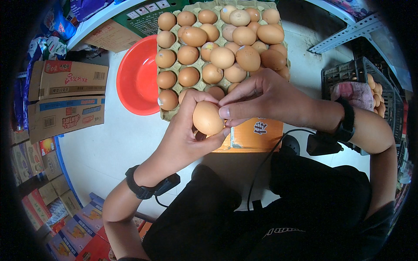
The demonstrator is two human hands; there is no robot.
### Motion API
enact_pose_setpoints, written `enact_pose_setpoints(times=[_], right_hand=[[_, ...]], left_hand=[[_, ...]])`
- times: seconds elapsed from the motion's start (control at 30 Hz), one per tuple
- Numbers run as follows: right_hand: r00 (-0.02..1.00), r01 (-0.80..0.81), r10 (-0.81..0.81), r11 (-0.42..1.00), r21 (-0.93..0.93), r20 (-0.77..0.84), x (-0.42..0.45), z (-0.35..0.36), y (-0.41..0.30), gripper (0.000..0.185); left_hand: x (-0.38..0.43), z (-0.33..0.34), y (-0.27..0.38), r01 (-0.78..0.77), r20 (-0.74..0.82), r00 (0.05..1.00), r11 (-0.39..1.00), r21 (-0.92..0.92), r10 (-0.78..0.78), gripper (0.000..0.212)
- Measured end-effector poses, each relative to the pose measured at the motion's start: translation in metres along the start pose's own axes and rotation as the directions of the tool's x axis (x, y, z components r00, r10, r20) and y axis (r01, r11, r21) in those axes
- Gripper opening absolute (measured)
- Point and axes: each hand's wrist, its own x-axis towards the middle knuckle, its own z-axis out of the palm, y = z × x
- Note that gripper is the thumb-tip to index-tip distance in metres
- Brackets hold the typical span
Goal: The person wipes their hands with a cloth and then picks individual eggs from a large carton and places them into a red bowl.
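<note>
A brown egg [208, 118] rests in my left hand [186, 125], between the thumb and the curled forefinger. From the right side my right hand [261, 99] reaches in, its thumb and fingertips pinched together at the egg's edge; whether they hold anything small there is hidden. Just beyond both hands lies a pulp egg tray [200, 70] bearing many brown eggs. Some sit in its cups, and others, such as a pale egg [222, 57], are piled on top towards the right. One cracked egg [209, 49] shows a yellow and white patch.
A red plastic basin [137, 78] stands left of the tray. An orange carton [258, 135] is below it. At right, a black crate [359, 73] holds eggs and a pink cloth [352, 94]. Cardboard boxes [68, 98] line the left. A black cable [261, 163] hangs near my knees.
</note>
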Motion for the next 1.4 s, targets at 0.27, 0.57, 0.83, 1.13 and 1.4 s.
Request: enact_pose_setpoints(times=[0.27,0.57,0.83,1.13,1.4], right_hand=[[0.999,0.034,-0.035,0.999,-0.042,-0.009,-0.001,0.001,0.002,0.025],[0.994,0.105,-0.107,0.989,-0.100,-0.011,0.001,-0.002,0.008,0.021],[1.000,0.019,-0.019,0.997,-0.080,0.003,-0.002,0.000,-0.002,0.026],[0.999,0.046,-0.045,0.997,-0.060,0.021,0.000,-0.002,0.003,0.026],[0.998,0.055,-0.055,0.998,-0.014,-0.002,-0.002,0.001,0.001,0.024]], left_hand=[[0.000,0.000,0.001,-0.047,0.007,0.999,0.996,0.080,0.046,0.046],[0.000,0.002,-0.002,-0.008,0.020,1.000,0.999,-0.044,0.009,0.046],[0.000,0.000,0.004,-0.006,0.016,1.000,1.000,0.029,0.005,0.046],[-0.001,0.000,-0.002,-0.003,0.029,1.000,0.999,-0.037,0.004,0.047],[-0.002,0.000,-0.010,-0.071,0.009,0.997,0.997,-0.034,0.072,0.048]])
